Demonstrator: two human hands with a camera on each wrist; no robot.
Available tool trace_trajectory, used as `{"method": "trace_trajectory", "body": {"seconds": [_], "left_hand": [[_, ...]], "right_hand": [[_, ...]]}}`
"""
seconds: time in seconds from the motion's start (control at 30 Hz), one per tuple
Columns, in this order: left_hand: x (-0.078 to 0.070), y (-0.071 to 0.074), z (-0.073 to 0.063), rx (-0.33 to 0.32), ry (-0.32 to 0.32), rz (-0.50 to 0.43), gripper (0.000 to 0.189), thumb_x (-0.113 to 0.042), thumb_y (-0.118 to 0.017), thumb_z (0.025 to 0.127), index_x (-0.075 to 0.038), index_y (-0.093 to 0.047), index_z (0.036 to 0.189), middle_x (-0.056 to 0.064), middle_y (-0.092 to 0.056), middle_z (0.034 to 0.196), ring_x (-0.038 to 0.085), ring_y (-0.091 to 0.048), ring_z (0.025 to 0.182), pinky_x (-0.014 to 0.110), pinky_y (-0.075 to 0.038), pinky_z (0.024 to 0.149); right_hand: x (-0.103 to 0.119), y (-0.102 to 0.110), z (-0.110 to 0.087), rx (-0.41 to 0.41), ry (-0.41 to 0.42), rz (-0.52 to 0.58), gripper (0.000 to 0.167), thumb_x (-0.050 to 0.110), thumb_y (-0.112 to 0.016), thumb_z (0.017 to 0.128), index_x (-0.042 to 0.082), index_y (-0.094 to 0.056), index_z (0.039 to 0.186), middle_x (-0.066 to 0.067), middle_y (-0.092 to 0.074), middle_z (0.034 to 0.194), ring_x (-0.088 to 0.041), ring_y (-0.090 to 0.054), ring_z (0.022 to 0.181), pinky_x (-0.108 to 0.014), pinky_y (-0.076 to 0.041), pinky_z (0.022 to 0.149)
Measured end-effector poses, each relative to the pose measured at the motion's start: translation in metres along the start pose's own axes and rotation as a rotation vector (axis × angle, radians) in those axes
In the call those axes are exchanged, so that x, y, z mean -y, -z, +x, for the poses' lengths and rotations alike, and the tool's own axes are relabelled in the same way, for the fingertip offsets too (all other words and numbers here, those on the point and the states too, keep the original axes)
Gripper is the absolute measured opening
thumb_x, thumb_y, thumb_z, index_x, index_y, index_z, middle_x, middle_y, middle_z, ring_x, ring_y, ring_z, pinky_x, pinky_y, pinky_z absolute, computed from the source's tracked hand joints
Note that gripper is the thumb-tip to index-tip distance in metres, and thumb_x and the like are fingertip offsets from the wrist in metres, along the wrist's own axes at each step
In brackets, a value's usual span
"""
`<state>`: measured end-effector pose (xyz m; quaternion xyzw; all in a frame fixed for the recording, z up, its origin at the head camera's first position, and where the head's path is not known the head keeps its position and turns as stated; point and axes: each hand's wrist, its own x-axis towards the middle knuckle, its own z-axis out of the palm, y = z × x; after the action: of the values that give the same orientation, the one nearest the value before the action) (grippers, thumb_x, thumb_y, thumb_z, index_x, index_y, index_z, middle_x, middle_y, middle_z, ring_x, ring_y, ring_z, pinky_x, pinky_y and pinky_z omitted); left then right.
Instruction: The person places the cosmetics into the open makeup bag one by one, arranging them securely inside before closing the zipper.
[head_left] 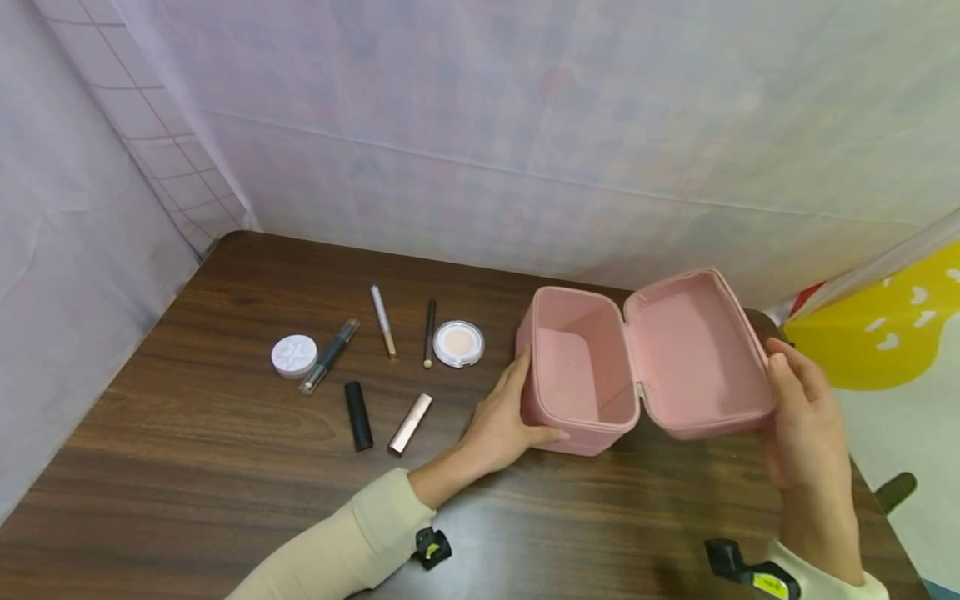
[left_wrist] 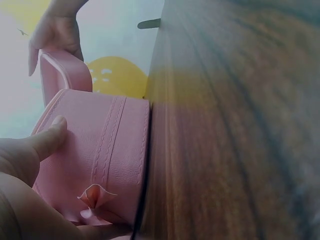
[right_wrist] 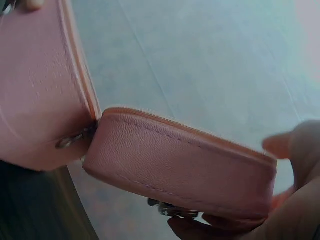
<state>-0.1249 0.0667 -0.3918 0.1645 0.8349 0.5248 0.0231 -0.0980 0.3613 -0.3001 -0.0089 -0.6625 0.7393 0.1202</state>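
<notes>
Case (head_left: 573, 367): on surface (head_left: 187, 467), between the two hands; mouth faces up, long axis runs away from the person, slight slant.
Lid (head_left: 697, 358): folded out to the right of case, inside showing, tilted.
Hinge (head_left: 632, 346): along case's right long side; lid on one side of it, body on the other. Key relation: each hand has its own half.
Left hand (head_left: 501, 421): gripping case body, fingers along left wall, thumb round to near wall. Holds nothing else that I can see.
Right hand (head_left: 810, 417): gripping lid's outer edge, far side from hinge; right wrist view shows thumb and fingers on opposite sides of it.
Nearer hand: left for body, right for lid.
Loose items: all left of case, so left hand is nearer to every one; right hand would have to cross case.
Closest to left hand: clear compact (head_left: 459, 343), beyond and left; rose tube (head_left: 410, 424), left, far end slanting right.
Farther left: black tube (head_left: 358, 415), long axis mostly fore-aft; dark pencil (head_left: 430, 333) just beside clear compact; white pen (head_left: 383, 322); clear-capped stick (head_left: 330, 357); star compact (head_left: 295, 356), farthest out.
</notes>
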Motion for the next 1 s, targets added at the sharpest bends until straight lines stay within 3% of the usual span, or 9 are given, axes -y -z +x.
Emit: {"method": "trace_trajectory", "body": {"seconds": [0.17, 0.23, 0.3, 0.4, 0.5, 0.63, 0.77, 1.0], "left_hand": [[0.000, 0.000, 0.001, 0.000, -0.005, -0.003, 0.112, -0.035, -0.086, 0.069, -0.010, -0.016, 0.153, 0.009, -0.028, 0.153, 0.033, -0.039, 0.131, 0.048, -0.036, 0.102], [0.000, 0.001, 0.001, -0.002, -0.009, -0.004, 0.112, -0.034, -0.086, 0.069, -0.010, -0.016, 0.153, 0.009, -0.029, 0.153, 0.033, -0.039, 0.131, 0.047, -0.036, 0.102], [0.000, 0.000, 0.001, -0.006, -0.018, -0.004, 0.112, -0.033, -0.086, 0.069, -0.010, -0.017, 0.153, 0.010, -0.030, 0.152, 0.032, -0.039, 0.131, 0.046, -0.036, 0.103], [0.002, -0.001, 0.000, -0.008, -0.030, 0.003, 0.111, -0.034, -0.086, 0.069, -0.010, -0.017, 0.153, 0.011, -0.032, 0.151, 0.032, -0.039, 0.131, 0.045, -0.036, 0.103], [0.004, -0.002, 0.001, -0.010, -0.040, 0.009, 0.111, -0.035, -0.086, 0.069, -0.010, -0.017, 0.153, 0.012, -0.033, 0.151, 0.032, -0.039, 0.131, 0.045, -0.036, 0.103], [0.004, -0.002, 0.001, -0.010, -0.037, 0.014, 0.111, -0.036, -0.086, 0.069, -0.010, -0.018, 0.153, 0.011, -0.033, 0.150, 0.033, -0.041, 0.130, 0.046, -0.037, 0.102], [0.003, 0.000, 0.001, -0.003, -0.031, 0.010, 0.111, -0.036, -0.086, 0.069, -0.011, -0.019, 0.153, 0.011, -0.034, 0.150, 0.033, -0.042, 0.129, 0.047, -0.038, 0.101], [0.003, 0.001, 0.001, 0.004, -0.026, 0.005, 0.111, -0.036, -0.086, 0.069, -0.011, -0.019, 0.153, 0.011, -0.034, 0.150, 0.034, -0.043, 0.128, 0.048, -0.038, 0.100]], "right_hand": [[0.000, -0.001, 0.000, -0.108, -0.001, -0.616, 0.049, 0.023, -0.051, 0.099, 0.011, -0.040, 0.146, -0.001, -0.053, 0.116, 0.000, -0.057, 0.080, -0.012, -0.048, 0.064], [0.000, -0.002, -0.001, -0.136, 0.006, -0.765, 0.050, 0.026, -0.050, 0.100, 0.007, -0.040, 0.145, -0.001, -0.053, 0.116, 0.002, -0.056, 0.078, -0.011, -0.048, 0.064], [0.001, -0.001, -0.001, -0.163, 0.011, -0.830, 0.049, 0.027, -0.051, 0.099, 0.003, -0.043, 0.141, 0.004, -0.055, 0.110, 0.003, -0.055, 0.075, -0.011, -0.047, 0.061], [0.001, 0.004, -0.001, -0.142, 0.025, -0.896, 0.046, 0.025, -0.053, 0.098, -0.004, -0.047, 0.133, 0.018, -0.055, 0.097, 0.002, -0.054, 0.070, -0.011, -0.046, 0.058], [0.001, 0.012, 0.001, -0.059, 0.017, -0.944, 0.044, 0.023, -0.053, 0.098, -0.007, -0.045, 0.127, 0.002, -0.061, 0.099, 0.000, -0.055, 0.067, -0.015, -0.046, 0.056], [0.000, 0.021, 0.002, 0.021, -0.021, -0.972, 0.043, 0.024, -0.051, 0.099, -0.008, -0.042, 0.126, -0.036, -0.053, 0.112, -0.005, -0.057, 0.064, -0.019, -0.048, 0.054], [-0.002, 0.022, 0.002, 0.031, -0.027, -0.957, 0.044, 0.025, -0.050, 0.099, -0.008, -0.041, 0.126, -0.043, -0.050, 0.115, -0.006, -0.058, 0.063, -0.019, -0.048, 0.053], [-0.009, 0.022, 0.001, 0.020, -0.021, -0.935, 0.040, 0.027, -0.043, 0.102, -0.008, -0.040, 0.121, -0.041, -0.051, 0.112, -0.002, -0.056, 0.067, -0.019, -0.046, 0.055]]}}
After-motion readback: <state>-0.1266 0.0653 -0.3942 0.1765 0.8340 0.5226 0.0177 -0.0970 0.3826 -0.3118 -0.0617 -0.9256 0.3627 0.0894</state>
